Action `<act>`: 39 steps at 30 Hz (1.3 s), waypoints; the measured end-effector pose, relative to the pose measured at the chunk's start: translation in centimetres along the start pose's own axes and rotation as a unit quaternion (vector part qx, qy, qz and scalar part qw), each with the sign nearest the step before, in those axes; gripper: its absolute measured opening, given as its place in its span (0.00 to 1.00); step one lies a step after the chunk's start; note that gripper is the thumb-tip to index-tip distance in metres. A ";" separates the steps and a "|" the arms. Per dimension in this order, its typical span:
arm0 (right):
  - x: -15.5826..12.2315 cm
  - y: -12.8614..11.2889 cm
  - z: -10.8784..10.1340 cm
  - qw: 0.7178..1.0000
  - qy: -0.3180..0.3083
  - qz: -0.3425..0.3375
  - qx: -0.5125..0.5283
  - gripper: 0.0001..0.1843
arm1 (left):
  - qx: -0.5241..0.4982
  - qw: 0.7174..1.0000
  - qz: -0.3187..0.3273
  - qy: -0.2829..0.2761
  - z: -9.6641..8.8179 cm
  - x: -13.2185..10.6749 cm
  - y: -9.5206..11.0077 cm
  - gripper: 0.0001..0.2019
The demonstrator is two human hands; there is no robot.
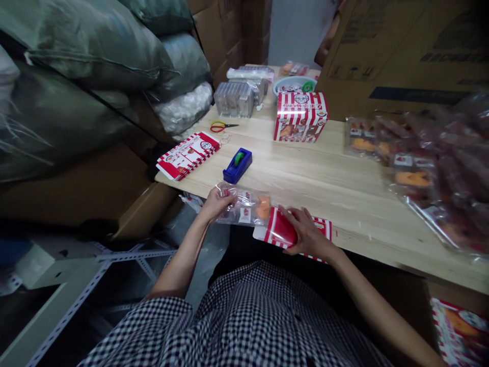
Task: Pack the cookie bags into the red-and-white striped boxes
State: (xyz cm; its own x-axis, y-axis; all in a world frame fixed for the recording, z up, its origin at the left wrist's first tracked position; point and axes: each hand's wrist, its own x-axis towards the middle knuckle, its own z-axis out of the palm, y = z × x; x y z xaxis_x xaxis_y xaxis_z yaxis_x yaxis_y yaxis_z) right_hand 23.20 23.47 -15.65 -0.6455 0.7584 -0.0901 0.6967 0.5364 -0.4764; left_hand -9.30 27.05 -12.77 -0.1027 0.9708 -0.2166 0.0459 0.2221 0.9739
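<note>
My left hand point(217, 204) pinches the left end of a clear plastic packet point(244, 206) with small orange and white pieces inside. The packet lies over the table's front edge. My right hand point(307, 232) rests with curved fingers on a red-and-white striped carton point(280, 229), which lies flat at the edge beside the packet's right end. A blue tape dispenser point(237, 165) with a green roll stands just beyond the packet. To its left is a stack of flat striped cartons point(189, 154).
Yellow-and-red scissors point(222, 126) lie farther back, near clear plastic cases point(234, 99). A folded-up striped box point(300, 117) stands before a pale basin point(286, 83). Many filled packets point(451, 173) heap up at right below a large cardboard box point(401, 56). Stuffed sacks point(99, 46) crowd the left.
</note>
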 end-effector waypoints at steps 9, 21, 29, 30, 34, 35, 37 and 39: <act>0.1 0.5 0.1 0.999 0.012 0.024 -0.021 0.72 | -0.060 0.994 -0.076 -0.049 -2.7 -1.8 -1.2 0.28; 0.2 1.3 -0.2 1.000 -0.004 0.004 -0.012 0.73 | -0.012 0.972 -0.065 -0.227 -1.9 1.7 -1.2 0.27; 0.1 1.1 -0.2 1.000 0.005 -0.006 -0.014 0.72 | -0.046 0.961 -0.077 -0.261 -1.2 2.0 -1.6 0.25; 0.1 1.2 -0.2 1.000 0.003 -0.007 -0.014 0.71 | -0.051 0.960 -0.074 -0.266 -0.8 2.0 -1.6 0.26; 0.2 1.3 -0.3 1.000 0.018 0.017 -0.016 0.69 | -0.068 0.968 -0.077 -0.229 1.9 1.5 -3.0 0.28; 0.3 1.3 -0.3 0.999 0.023 0.020 -0.017 0.68 | -0.072 0.971 -0.082 -0.212 2.9 1.3 -3.7 0.29; 0.4 1.2 -0.3 0.999 0.024 0.015 -0.020 0.68 | -0.083 0.977 -0.085 -0.175 5.1 0.5 -5.0 0.29; 0.4 1.1 -0.4 0.999 0.022 0.012 -0.025 0.68 | -0.097 0.983 -0.076 -0.135 7.0 -0.2 -6.0 0.29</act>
State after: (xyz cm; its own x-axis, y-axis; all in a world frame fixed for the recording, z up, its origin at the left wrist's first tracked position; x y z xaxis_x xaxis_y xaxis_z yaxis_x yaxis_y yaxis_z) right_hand 23.83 24.55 -15.88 -0.6145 0.7866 -0.0611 0.7274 0.5348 -0.4300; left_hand -2.60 26.16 -19.01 0.1756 0.9218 -0.3456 -0.1420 0.3712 0.9176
